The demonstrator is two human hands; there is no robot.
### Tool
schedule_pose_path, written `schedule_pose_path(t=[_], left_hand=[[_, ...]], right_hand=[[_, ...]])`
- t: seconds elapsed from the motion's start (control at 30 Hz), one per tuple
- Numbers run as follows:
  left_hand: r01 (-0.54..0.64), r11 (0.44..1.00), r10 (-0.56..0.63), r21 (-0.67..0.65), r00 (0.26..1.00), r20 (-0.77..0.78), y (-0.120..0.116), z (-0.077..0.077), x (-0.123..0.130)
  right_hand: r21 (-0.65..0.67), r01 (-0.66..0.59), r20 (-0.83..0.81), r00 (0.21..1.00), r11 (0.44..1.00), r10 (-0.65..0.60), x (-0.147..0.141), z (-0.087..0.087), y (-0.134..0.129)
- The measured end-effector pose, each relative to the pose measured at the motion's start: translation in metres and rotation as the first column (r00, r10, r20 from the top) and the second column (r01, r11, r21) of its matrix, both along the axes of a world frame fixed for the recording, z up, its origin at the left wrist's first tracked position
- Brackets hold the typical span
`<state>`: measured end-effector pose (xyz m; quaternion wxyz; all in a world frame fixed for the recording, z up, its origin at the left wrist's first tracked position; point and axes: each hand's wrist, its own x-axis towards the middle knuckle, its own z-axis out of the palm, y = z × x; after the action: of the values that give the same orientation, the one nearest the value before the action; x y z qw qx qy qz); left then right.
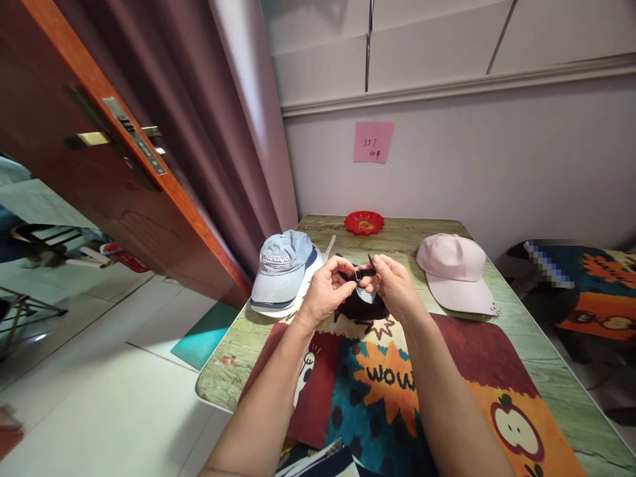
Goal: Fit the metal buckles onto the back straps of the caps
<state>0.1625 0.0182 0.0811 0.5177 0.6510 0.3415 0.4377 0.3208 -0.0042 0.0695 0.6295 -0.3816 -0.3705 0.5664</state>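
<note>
Directions on a clock centred on the black cap, 12 at the wall.

1. Surface (223, 377), green wood-grain, beneath the items.
2. Mat (472, 344), multicoloured, nearer 6 o'clock; printed "WOW", between 5 and 6.
3. Light blue cap (288, 255), 10 o'clock, stacked on navy and white brims; white script, apparently "Always", smaller line beneath illegible.
4. Pink cap (452, 262), between 2 and 3 o'clock, rings at brim edge.
5. Black cap (354, 310), dial centre, over the mat's far edge, below the hands; pale inner label (366, 295), unreadable.
6. Left hand (328, 281), fingers pinched on the black strap beside its buckle.
7. Right hand (395, 281), fingers clamped on the strap's other side.
8. Pink note (373, 142), 12 o'clock, on wall; handwritten "357", two characters below unclear.
9. Red dish (364, 223), 12 o'clock, scalloped; yellowish centre.
10. Black strap (366, 272), between the hands.
11. Buckle (357, 274), metallic, on strap.
</note>
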Motion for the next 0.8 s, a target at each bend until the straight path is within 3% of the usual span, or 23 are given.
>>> schedule_pose_path(t=[0.2, 0.4, 0.63, 0.8], left_hand=[[-0.071, 0.997, 0.07, 0.032, 0.996, 0.055, 0.002, -0.005, 0.003], [-0.153, 0.987, 0.153, 0.052, 0.988, 0.01, 0.001, -0.011, -0.001], [-0.128, 0.99, 0.127, 0.054, 0.992, 0.024, 0.002, -0.006, -0.001], [-0.09, 0.99, 0.09, 0.112, 0.996, 0.001, 0.001, -0.009, 0.001]], right_hand=[[-0.013, -0.022, -0.081, 0.997, 1.0, 0.021, -0.001, -0.003, 0.003], [0.005, -0.002, 0.031, 1.0, 1.0, 0.001, -0.001, 0.006, -0.002], [0.027, -0.018, 0.194, 0.981, 0.999, 0.013, 0.004, 0.009, -0.008], [0.042, -0.036, 0.195, 0.98, 0.998, 0.027, 0.01, 0.011, -0.01]])
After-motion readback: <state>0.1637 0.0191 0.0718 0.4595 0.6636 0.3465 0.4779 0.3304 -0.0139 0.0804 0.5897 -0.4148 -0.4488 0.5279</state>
